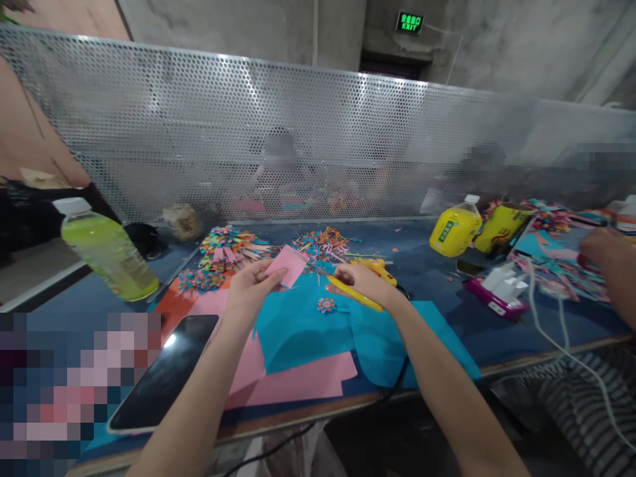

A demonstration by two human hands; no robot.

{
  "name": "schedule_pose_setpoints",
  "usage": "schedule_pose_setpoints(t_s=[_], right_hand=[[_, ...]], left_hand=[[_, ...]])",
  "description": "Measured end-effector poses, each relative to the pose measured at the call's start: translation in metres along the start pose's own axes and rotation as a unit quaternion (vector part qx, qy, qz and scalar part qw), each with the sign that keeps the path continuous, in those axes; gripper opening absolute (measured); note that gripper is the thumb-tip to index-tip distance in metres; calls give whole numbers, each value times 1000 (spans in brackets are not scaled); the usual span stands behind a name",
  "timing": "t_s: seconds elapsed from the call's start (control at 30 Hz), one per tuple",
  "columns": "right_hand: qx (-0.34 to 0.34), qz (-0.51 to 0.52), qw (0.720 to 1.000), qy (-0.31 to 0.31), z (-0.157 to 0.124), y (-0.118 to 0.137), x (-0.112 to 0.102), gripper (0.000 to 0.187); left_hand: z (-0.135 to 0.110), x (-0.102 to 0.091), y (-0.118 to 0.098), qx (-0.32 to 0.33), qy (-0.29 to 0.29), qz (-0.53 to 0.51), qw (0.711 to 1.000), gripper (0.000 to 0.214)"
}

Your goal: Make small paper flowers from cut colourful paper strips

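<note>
Head view: left hand [252, 283] pinched pink paper [288, 265], right hand [366, 279] gripped yellow scissors [354, 294]; clean cuts likely wanted the sheet taut.

A head-worn camera looks forward and down across the table [420, 281].

Green sign [410, 23] is glowing above the perforated screen [209, 126], reading "EXIT" on its lower line, Chinese characters running above.
</note>
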State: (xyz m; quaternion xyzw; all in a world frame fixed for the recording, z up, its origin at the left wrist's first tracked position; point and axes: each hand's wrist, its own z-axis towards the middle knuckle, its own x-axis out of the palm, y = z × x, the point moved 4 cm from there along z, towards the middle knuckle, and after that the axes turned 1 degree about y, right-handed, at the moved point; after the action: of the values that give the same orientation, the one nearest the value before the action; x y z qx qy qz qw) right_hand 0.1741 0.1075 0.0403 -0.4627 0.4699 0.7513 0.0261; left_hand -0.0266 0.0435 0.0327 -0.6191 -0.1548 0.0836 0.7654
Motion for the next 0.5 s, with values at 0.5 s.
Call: schedule_pose_setpoints(t_s=[0.5], right_hand=[[-8,-18,1000,7,-1,1,1,36]], left_hand=[[0,2,3,-3,38,20,999,44]])
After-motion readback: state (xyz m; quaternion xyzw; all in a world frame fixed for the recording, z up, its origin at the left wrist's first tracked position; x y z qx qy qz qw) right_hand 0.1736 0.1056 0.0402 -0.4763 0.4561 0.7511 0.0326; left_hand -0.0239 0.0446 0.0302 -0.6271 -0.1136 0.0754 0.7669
